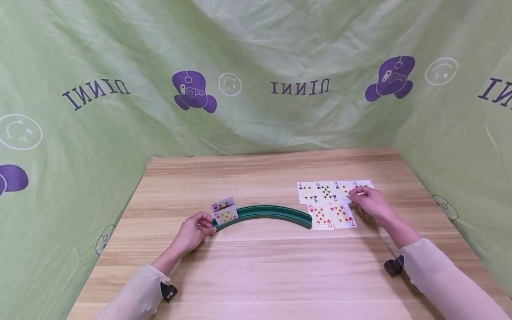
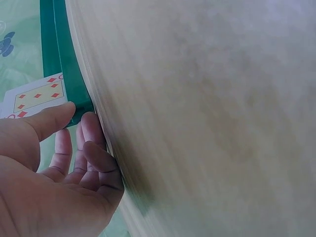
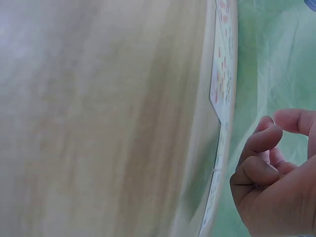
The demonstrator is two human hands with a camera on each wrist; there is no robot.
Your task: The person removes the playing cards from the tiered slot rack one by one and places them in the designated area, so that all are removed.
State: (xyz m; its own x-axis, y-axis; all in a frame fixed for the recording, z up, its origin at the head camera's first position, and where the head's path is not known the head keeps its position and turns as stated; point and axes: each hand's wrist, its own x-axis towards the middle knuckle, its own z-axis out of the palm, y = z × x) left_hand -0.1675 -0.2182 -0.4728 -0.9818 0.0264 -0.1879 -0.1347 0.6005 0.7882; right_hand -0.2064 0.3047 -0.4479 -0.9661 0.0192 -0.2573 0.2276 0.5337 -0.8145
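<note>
A curved green card holder (image 1: pixel 272 211) lies on the table. Two playing cards stand in its left end, a diamond card (image 1: pixel 226 215) in front and another card (image 1: pixel 222 204) behind. My left hand (image 1: pixel 193 232) pinches that end, thumb on the near wall beside the diamond card in the left wrist view. My right hand (image 1: pixel 370 204) hovers above the face-up cards at the right, thumb and index finger close together with no card between them. It partly covers the three of clubs (image 1: pixel 342 190) and the rightmost eight (image 1: pixel 363 182).
Beside the right hand, the back row also has a four of clubs (image 1: pixel 307 193) and an eight of clubs (image 1: pixel 326 192). The eight of hearts (image 1: pixel 321 216) and seven of hearts (image 1: pixel 342 215) lie in front, close to the holder's right end. Green cloth (image 1: pixel 256 129) hangs around the wooden table (image 1: pixel 264 275).
</note>
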